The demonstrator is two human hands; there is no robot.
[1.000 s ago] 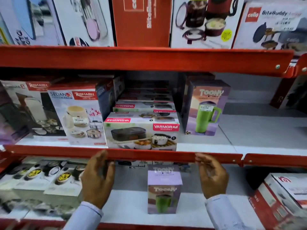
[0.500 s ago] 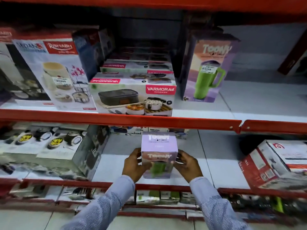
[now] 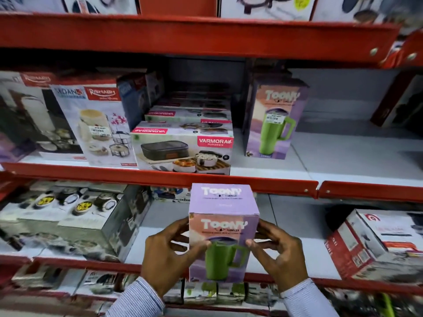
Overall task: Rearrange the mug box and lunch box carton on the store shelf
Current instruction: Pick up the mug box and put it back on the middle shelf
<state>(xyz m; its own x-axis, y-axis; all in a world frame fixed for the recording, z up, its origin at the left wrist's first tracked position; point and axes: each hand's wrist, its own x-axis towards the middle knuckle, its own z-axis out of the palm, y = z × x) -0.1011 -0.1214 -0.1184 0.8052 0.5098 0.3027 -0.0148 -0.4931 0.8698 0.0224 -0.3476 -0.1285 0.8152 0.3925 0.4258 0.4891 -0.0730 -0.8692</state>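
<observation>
A lilac Toony mug box (image 3: 223, 216) with a green mug printed on it is held upright in front of the lower shelf. My left hand (image 3: 168, 255) grips its left side and my right hand (image 3: 278, 255) its right side, thumbs on the front face. On the middle shelf a second, taller Toony mug box (image 3: 272, 117) stands to the right of a stack of Varmora lunch box cartons (image 3: 183, 148). The front carton lies flat at the shelf's red lip.
Rishabh lunch carrier boxes (image 3: 96, 124) fill the middle shelf's left. White shelf surface (image 3: 343, 156) lies right of the tall mug box. The lower shelf holds a casserole carton (image 3: 68, 216) at left and a red-white carton (image 3: 375, 243) at right. Red shelf lips (image 3: 160, 177) run across.
My hands came down from the middle shelf's lip, closed on the small mug box on the lower shelf and lifted it toward me.
</observation>
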